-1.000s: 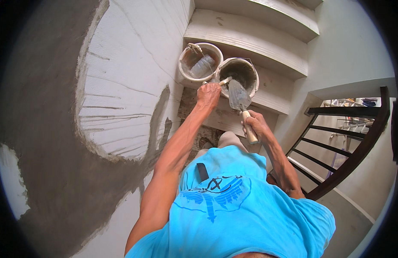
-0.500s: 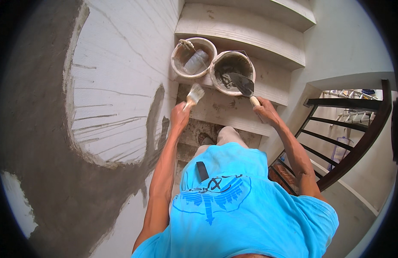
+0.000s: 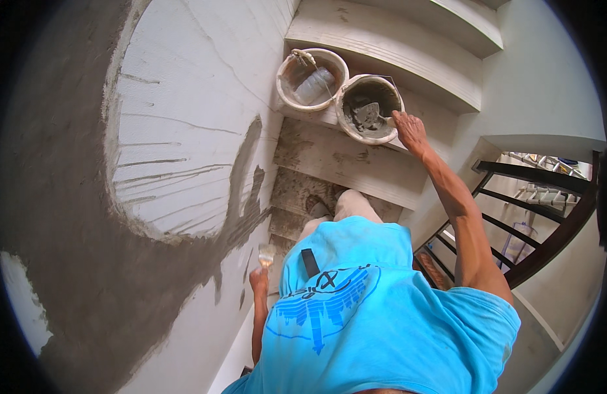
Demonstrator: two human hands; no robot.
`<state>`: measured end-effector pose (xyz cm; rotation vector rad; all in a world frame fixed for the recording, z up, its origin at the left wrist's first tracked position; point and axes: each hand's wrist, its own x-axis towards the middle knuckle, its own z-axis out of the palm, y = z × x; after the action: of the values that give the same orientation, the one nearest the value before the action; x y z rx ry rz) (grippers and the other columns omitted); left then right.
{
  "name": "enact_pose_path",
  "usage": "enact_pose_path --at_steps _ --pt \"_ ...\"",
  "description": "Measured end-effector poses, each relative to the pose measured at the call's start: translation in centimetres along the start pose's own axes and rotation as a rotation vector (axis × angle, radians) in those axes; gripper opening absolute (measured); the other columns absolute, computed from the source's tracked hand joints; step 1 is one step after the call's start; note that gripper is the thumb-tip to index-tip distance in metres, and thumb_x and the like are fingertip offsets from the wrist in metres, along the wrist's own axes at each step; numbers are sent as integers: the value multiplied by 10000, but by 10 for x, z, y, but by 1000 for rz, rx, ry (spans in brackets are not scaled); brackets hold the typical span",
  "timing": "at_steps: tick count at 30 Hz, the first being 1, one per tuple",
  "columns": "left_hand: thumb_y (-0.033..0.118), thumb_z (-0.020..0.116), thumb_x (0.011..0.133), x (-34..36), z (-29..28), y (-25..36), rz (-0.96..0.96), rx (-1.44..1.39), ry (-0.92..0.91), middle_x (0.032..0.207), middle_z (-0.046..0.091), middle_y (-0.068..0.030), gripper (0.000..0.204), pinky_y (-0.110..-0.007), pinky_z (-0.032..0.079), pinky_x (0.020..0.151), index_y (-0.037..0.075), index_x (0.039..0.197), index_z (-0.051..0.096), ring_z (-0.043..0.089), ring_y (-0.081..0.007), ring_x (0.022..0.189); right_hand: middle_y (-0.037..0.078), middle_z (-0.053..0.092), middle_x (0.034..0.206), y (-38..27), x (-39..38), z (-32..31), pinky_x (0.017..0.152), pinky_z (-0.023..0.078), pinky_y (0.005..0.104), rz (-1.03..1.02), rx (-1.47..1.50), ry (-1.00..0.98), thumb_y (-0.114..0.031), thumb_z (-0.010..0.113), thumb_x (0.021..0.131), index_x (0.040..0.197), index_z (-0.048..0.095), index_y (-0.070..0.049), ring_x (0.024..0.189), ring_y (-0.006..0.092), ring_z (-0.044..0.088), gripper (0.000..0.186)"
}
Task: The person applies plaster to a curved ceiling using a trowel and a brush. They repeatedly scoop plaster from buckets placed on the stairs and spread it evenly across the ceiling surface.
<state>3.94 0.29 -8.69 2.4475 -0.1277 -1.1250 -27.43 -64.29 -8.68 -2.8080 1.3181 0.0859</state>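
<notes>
My right hand [image 3: 410, 129] reaches up the stairs and grips the handle of a trowel [image 3: 367, 115], whose blade dips into the grey mortar bucket [image 3: 371, 107]. My left hand [image 3: 258, 278] hangs low beside my body, close to the wall, and holds a small brush or scraper [image 3: 267, 254] pointing upward. A second bucket [image 3: 313, 79] with a plastic bottle and water inside stands just left of the mortar bucket on the same step.
The wall on my left [image 3: 172, 118] is white plaster ringed by wet grey render [image 3: 87, 276]. Concrete stairs [image 3: 343, 164] rise ahead, spattered with mortar. A dark metal railing [image 3: 533, 217] runs at the right. My foot rests on a lower step.
My left hand has dropped from near the buckets down to my side with the small tool. My right hand has pushed the trowel further into the mortar bucket.
</notes>
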Motion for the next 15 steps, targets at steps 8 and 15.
enact_pose_path --at_steps 8,15 --pt "285 622 918 -106 -6 -26 -187 -52 -37 535 496 -43 377 -364 361 457 7 665 599 474 -155 479 89 635 875 -12 25 2 693 528 392 -125 -29 35 -91 586 848 961 687 -138 834 260 657 159" --pt "285 621 918 -123 -6 -23 -245 -92 -73 533 495 -40 378 -363 358 455 10 660 596 470 -153 475 70 617 944 -23 47 23 743 505 381 -157 -176 -63 -112 597 854 931 719 -139 940 235 625 147"
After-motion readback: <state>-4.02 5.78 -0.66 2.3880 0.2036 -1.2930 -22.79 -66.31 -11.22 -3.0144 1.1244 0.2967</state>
